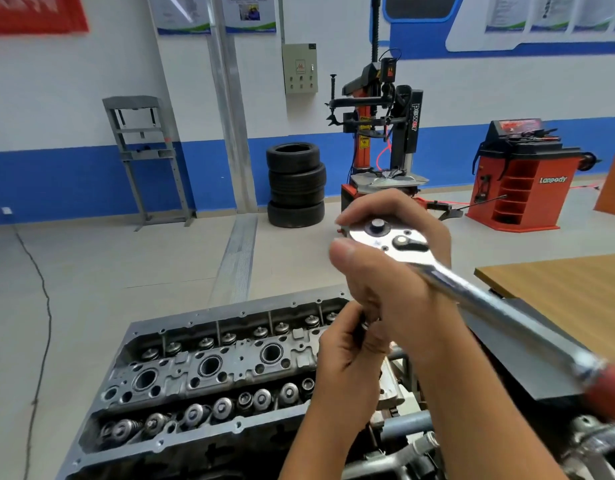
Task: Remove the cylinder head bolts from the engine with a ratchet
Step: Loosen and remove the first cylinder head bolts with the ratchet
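The grey cylinder head (209,372) lies low in the view, with valve springs in rows and three round plug wells along its middle. Above its right end I hold a chrome ratchet (389,239). My right hand (399,282) grips the ratchet's head from below, thumb and fingers wrapped round it. The shaft runs down to the right to a blurred red handle (610,389). My left hand (347,355) pinches a dark metal piece (363,323), a socket or extension, under the ratchet head. No head bolt shows plainly.
A wooden table (562,292) stands at the right, with engine stand tubes (406,424) below it. Across the floor are a tyre stack (295,185), a tyre changer (382,133), a red wheel balancer (520,181) and a grey press frame (146,150). A cable (42,306) trails at left.
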`<state>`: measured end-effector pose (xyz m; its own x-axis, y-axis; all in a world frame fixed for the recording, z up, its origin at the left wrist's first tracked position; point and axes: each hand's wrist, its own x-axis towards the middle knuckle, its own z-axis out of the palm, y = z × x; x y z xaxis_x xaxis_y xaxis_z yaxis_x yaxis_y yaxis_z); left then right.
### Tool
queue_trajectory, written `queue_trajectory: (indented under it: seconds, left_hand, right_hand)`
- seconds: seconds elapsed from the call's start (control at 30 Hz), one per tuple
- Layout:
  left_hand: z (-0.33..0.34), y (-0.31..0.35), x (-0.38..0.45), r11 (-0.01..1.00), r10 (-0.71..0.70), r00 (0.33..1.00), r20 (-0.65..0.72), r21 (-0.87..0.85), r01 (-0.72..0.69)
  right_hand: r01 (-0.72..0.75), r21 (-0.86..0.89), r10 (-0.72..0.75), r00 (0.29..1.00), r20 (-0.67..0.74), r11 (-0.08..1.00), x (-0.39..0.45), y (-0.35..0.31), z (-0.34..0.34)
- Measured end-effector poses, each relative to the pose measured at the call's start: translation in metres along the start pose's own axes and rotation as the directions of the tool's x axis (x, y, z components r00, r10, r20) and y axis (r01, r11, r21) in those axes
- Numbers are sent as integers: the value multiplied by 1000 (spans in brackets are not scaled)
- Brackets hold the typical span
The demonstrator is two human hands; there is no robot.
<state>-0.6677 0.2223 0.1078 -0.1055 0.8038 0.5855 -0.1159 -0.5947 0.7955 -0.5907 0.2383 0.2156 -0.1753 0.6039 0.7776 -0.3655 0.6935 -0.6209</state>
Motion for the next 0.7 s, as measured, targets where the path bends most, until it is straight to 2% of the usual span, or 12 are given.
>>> queue_trajectory:
  seconds: [0.03, 0.1, 0.17, 0.23, 0.3, 0.37, 0.43, 0.5, 0.57, 0.63, 0.7]
  left_hand:
    - [0, 1, 1, 1000, 0, 1000, -5, -19, 0]
    - [-1, 2, 3, 999, -40, 999, 25, -13, 41]
    - [-2, 0, 5, 998, -59, 996, 61, 29, 57]
    - [-4, -2, 5, 999, -34, 998, 55, 4, 34]
    - [-2, -3, 5, 1000, 7, 1000, 20, -12, -7]
    - [-3, -4, 4, 1000, 15, 1000, 8, -13, -15]
    - [-4, 0, 3, 1000, -1, 999, 34, 22, 0]
    - [-6, -1, 2, 1000, 1, 999, 38, 8, -1]
    - [-6, -1, 1, 1000, 10, 1000, 9, -14, -10]
    - [-6, -1, 1, 1000, -9, 1000, 27, -25, 10]
    - [-4, -2, 2, 1000, -23, 997, 69, -1, 23]
  right_hand:
    - [-85, 118, 75, 993, 90, 989, 2, 1, -8]
    - [-246, 403, 143, 952, 269, 882, 7, 2, -22]
    - [-322, 517, 167, 931, 324, 793, 11, 2, -27]
    - [-276, 481, 182, 955, 233, 832, 7, 1, -23]
    - [-146, 359, 146, 989, 29, 922, -2, 0, -13]
    - [-20, 176, 49, 985, -163, 984, -9, 0, -2]
    - [64, 0, -62, 969, -239, 998, -11, 2, 5]
    - [63, -52, -70, 984, -163, 997, -7, 2, 5]
    - [-48, 11, 48, 999, 24, 999, -1, 1, -1]
    - [-208, 300, 130, 957, 260, 931, 6, 3, -11]
    - [-350, 504, 160, 911, 381, 790, 14, 3, -19]
